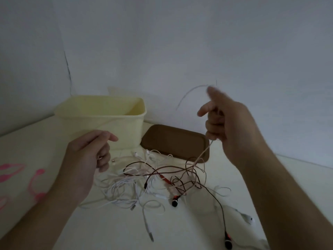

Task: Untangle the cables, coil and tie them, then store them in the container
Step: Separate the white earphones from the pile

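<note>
- Untangling is in hand: the right hand [227, 121] holds a thin pale cable [202, 153] in a curled grip, lifted from the tangled heap of white and dark cables [162, 177] on the cream surface [180, 231].
- The left hand's [90, 152] grip looks loosely curled; whether it holds a strand I cannot tell.
- Next, I judge: draw that cable free.
- The pale yellow plastic container [100, 120] stands open, far left.

Cables [158, 179] before container [100, 120], seemingly
</note>
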Action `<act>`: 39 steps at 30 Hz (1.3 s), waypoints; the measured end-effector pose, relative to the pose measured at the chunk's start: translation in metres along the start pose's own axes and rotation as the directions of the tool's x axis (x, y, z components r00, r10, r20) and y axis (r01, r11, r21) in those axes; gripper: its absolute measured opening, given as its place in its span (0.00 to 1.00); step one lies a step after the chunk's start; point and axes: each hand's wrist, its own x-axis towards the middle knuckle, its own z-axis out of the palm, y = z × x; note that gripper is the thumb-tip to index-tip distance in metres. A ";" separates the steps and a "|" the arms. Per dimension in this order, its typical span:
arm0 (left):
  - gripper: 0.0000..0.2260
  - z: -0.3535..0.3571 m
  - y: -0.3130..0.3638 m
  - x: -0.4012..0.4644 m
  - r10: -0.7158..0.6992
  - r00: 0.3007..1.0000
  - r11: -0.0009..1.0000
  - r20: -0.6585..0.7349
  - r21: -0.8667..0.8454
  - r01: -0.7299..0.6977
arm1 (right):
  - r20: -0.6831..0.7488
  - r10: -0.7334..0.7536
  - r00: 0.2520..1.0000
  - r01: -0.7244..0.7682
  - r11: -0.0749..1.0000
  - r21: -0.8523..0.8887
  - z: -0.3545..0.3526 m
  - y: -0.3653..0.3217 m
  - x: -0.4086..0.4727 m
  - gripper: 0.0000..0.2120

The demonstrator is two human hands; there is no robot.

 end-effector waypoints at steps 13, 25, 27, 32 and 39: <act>0.10 0.024 0.012 -0.024 0.089 0.909 0.967 0.407 0.183 -0.177 | 0.517 -0.090 0.851 0.388 0.771 -0.505 0.083 0.036 -0.023 0.09; 0.14 -0.002 0.010 0.005 0.121 0.950 0.988 -0.289 -0.060 -0.144 | -0.012 -0.220 0.975 0.195 0.889 -0.413 0.028 0.013 0.005 0.14; 0.14 -0.002 0.011 0.004 0.104 0.941 0.989 -0.323 -0.066 -0.132 | -0.080 -0.259 0.963 0.205 0.889 -0.410 0.026 0.011 0.005 0.21; 0.15 -0.005 0.011 0.004 0.096 0.924 0.993 -0.369 -0.031 -0.116 | -0.124 -0.031 0.992 0.026 0.999 -0.043 0.015 0.007 0.010 0.29; 0.11 -0.008 -0.001 0.005 0.138 0.957 0.919 -0.255 0.394 -0.028 | 0.134 -0.012 0.991 -0.037 0.932 0.360 0.017 0.004 0.012 0.11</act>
